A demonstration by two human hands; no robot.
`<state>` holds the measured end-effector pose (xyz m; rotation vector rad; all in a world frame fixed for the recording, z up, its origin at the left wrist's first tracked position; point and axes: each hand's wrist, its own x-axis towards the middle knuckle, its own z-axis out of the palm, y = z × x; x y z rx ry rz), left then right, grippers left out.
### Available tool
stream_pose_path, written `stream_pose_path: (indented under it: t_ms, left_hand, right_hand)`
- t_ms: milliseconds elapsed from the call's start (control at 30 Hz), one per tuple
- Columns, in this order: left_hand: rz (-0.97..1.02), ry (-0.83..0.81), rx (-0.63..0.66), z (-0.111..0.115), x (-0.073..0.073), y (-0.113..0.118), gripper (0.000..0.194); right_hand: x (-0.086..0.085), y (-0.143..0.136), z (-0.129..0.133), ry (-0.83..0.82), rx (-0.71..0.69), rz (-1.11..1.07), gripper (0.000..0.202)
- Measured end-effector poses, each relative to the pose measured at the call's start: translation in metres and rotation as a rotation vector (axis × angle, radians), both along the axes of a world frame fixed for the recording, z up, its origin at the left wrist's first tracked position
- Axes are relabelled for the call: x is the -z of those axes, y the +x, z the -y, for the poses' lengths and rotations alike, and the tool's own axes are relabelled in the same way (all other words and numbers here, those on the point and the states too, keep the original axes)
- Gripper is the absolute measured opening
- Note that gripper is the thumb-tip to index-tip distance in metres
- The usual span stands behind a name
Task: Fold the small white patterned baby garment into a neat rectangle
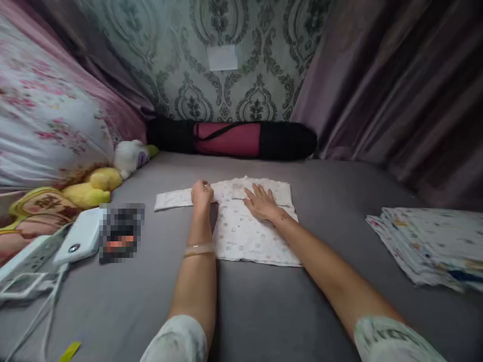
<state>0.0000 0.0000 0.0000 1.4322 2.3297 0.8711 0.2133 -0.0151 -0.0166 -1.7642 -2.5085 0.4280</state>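
Note:
A small white shirt [241,234] with a faint print lies flat on the grey sheet in front of me. One sleeve [171,199] stretches out to the left, while the other sleeve [281,191] is folded inward across the top of the body. My left hand [203,193] is closed on the outstretched sleeve close to the shoulder; its fingertips are partly hidden. Palm down with fingers spread, my right hand [261,203] presses on the folded sleeve and the chest of the shirt.
Folded printed cloths [433,246] are stacked at the right. On the left are a white power bank [81,234], a power strip [28,256], cables, a blurred-out item [121,234] and plush toys [88,191]. A black and red long bag [230,140] lies along the wall.

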Motion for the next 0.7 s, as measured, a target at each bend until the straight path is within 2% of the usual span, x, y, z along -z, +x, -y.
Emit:
stream_pose_path:
  t_ms: [133,233,367,500,700]
  left_hand:
    - [0.016,0.016,-0.005,-0.002,0.004,0.004,0.033]
    - [0.045,0.014,-0.025,-0.001,0.006,0.003,0.03]
    - [0.005,-0.012,-0.184,0.004,0.007,-0.005,0.025]
    - [-0.025,-0.018,-0.344,0.009,0.007,-0.013,0.024]
    - [0.033,0.063,-0.479,0.013,0.007,-0.012,0.022]
  right_hand:
    - [-0.008,-0.01,-0.001,0.032,0.032,-0.001,0.058]
    - [-0.009,-0.031,-0.003,0.129,-0.05,-0.042,0.061]
    - [0.001,-0.056,-0.01,0.1,-0.077,-0.088,0.07]
    - [0.011,-0.061,-0.013,0.067,-0.045,-0.098,0.071]
    - [0.007,-0.06,-0.014,0.045,-0.038,-0.092,0.071]
